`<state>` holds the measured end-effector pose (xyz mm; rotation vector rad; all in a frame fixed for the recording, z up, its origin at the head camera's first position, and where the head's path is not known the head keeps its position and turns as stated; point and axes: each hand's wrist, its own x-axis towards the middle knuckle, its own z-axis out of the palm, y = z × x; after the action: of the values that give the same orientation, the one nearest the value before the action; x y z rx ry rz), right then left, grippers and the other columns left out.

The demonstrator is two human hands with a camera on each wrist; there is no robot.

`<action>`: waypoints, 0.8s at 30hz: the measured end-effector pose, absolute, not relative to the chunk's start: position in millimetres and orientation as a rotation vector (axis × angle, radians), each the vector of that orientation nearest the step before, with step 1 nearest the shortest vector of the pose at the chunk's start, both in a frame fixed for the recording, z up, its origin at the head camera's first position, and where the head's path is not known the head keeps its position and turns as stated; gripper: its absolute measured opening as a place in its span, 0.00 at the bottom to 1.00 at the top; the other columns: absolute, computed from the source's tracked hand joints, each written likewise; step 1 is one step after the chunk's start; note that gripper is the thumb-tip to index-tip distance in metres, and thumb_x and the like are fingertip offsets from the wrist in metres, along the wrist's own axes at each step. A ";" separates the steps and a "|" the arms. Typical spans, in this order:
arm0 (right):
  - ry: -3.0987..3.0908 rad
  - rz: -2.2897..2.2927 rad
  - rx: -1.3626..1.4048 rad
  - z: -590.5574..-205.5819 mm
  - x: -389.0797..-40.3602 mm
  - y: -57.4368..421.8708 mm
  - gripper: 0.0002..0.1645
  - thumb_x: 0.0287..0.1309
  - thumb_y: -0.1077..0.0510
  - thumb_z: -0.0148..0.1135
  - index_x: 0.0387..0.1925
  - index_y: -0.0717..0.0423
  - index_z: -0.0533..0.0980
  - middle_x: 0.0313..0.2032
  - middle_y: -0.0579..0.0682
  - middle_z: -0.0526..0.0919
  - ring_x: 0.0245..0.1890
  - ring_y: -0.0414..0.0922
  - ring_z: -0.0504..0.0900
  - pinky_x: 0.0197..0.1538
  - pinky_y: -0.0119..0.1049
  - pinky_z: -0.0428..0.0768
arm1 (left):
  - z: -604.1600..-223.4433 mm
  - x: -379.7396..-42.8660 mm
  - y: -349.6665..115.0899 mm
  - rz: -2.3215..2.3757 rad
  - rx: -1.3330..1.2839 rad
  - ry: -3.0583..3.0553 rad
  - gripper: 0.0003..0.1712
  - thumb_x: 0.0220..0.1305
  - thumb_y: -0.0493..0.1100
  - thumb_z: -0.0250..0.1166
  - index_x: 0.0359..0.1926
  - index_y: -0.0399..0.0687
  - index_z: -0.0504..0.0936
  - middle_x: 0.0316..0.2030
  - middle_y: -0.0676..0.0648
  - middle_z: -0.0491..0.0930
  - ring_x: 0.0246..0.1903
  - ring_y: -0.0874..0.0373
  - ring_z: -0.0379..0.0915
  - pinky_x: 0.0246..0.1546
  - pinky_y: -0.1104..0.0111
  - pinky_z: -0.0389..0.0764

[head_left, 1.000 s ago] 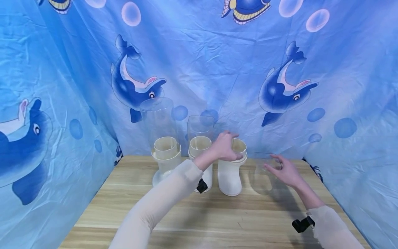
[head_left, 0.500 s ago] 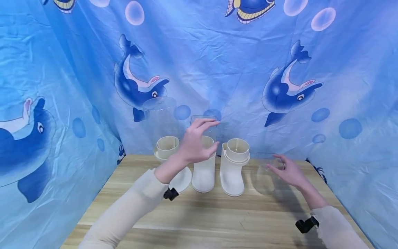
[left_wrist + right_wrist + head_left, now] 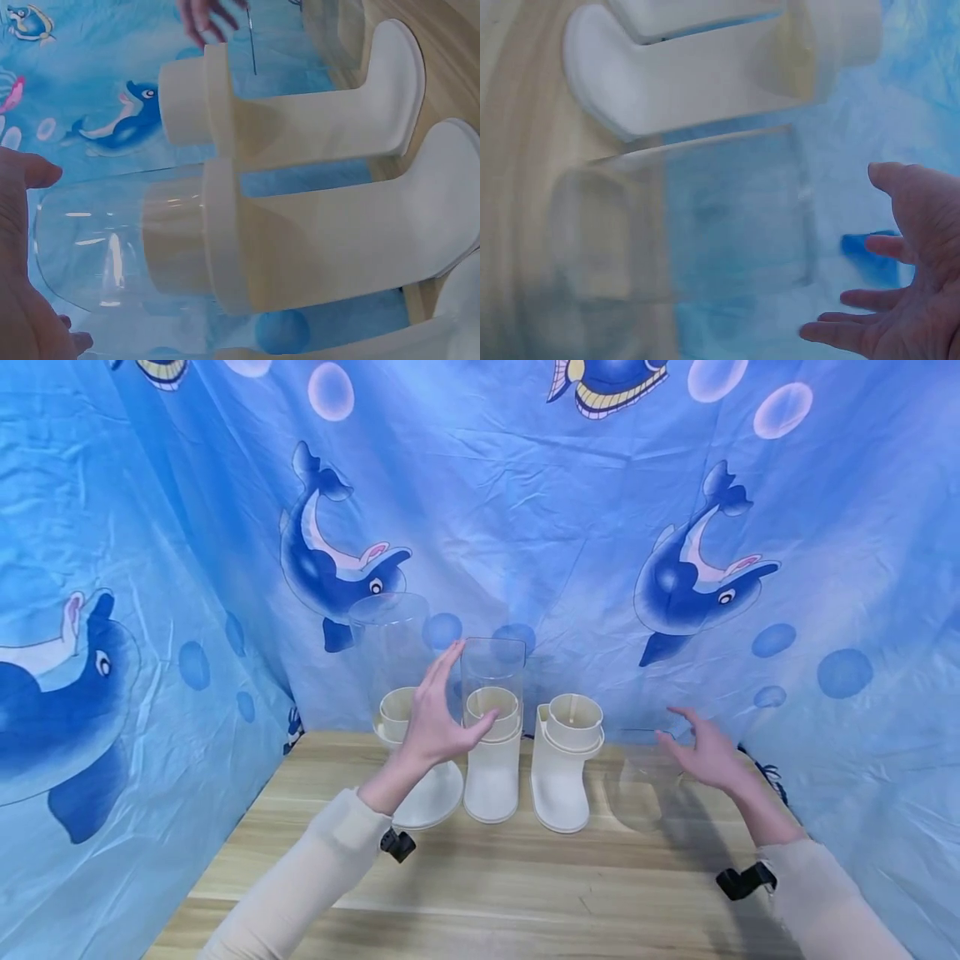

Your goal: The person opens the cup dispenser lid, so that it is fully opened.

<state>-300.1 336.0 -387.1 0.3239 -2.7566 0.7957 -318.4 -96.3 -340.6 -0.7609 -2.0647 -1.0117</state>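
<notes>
Three white, boot-shaped bases stand in a row, each with a round collar on top. The left base carries a tall clear cylinder; the middle base carries a shorter clear container. Nothing sits on the collar of the right base. My left hand is beside the top of the middle container, thumb spread from the fingers and holding nothing. To the right, a clear container stands on the table. Just above it my right hand is spread, apart from its rim.
The wooden table runs back to a blue curtain printed with dolphins and bubbles. More of this curtain hangs along both sides. A black wrist camera is on the left sleeve, another on the right.
My left hand has moved left from the right base's collar, past the middle container. My right hand has lifted slightly away from the clear container on the table.
</notes>
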 end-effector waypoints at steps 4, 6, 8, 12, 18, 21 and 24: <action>-2.628 0.789 0.384 -354.7 -301.5 318.1 0.41 0.78 0.46 0.60 0.78 0.66 0.61 0.74 0.76 0.65 0.67 0.78 0.70 0.63 0.75 0.76 | -351.4 -321.6 -98.1 -1.042 -0.735 -2.079 0.66 0.48 0.52 0.81 0.84 0.45 0.56 0.82 0.43 0.61 0.80 0.42 0.60 0.77 0.40 0.67; -2.578 0.830 0.409 -338.5 -302.2 301.9 0.40 0.77 0.47 0.61 0.79 0.62 0.62 0.76 0.73 0.65 0.71 0.77 0.69 0.65 0.74 0.76 | -356.5 -322.6 -98.9 -1.050 -0.718 -2.098 0.67 0.48 0.53 0.81 0.84 0.47 0.55 0.82 0.43 0.61 0.80 0.42 0.60 0.76 0.39 0.68; -2.545 0.906 0.447 -324.0 -304.0 281.8 0.39 0.76 0.47 0.63 0.79 0.58 0.63 0.77 0.69 0.66 0.74 0.74 0.67 0.66 0.71 0.77 | -361.7 -323.1 -99.4 -1.060 -0.695 -2.128 0.68 0.49 0.54 0.81 0.85 0.47 0.53 0.82 0.43 0.61 0.80 0.41 0.61 0.76 0.38 0.68; -2.507 1.046 0.579 -301.7 -311.4 237.9 0.38 0.75 0.50 0.65 0.79 0.52 0.65 0.79 0.62 0.66 0.76 0.69 0.67 0.69 0.66 0.78 | -371.4 -324.6 -98.9 -1.118 -0.634 -2.202 0.69 0.51 0.56 0.80 0.85 0.47 0.50 0.83 0.43 0.58 0.79 0.39 0.60 0.75 0.33 0.65; -2.534 1.144 0.716 -290.1 -328.6 185.0 0.39 0.75 0.49 0.65 0.80 0.47 0.63 0.81 0.56 0.62 0.76 0.67 0.69 0.68 0.60 0.81 | -383.0 -330.1 -95.9 -1.167 -0.610 -2.259 0.69 0.53 0.54 0.79 0.86 0.47 0.46 0.85 0.44 0.54 0.79 0.37 0.60 0.77 0.36 0.64; -2.559 1.177 0.745 -291.8 -333.8 166.7 0.41 0.74 0.47 0.66 0.81 0.45 0.61 0.82 0.56 0.60 0.75 0.67 0.71 0.67 0.57 0.83 | -387.5 -332.3 -94.0 -1.189 -0.639 -2.231 0.66 0.56 0.52 0.78 0.85 0.43 0.47 0.83 0.38 0.58 0.76 0.35 0.64 0.72 0.40 0.74; -2.587 1.182 0.745 -295.3 -334.6 153.8 0.42 0.74 0.46 0.66 0.82 0.42 0.60 0.83 0.56 0.59 0.74 0.68 0.72 0.67 0.57 0.83 | -389.8 -333.5 -91.0 -1.243 -0.651 -2.202 0.61 0.61 0.51 0.74 0.85 0.42 0.48 0.80 0.32 0.61 0.74 0.32 0.67 0.66 0.41 0.80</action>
<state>-334.6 153.8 -295.3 0.7445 -2.5866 1.1816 -333.5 -91.0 -389.8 -0.6514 -2.2025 -1.2433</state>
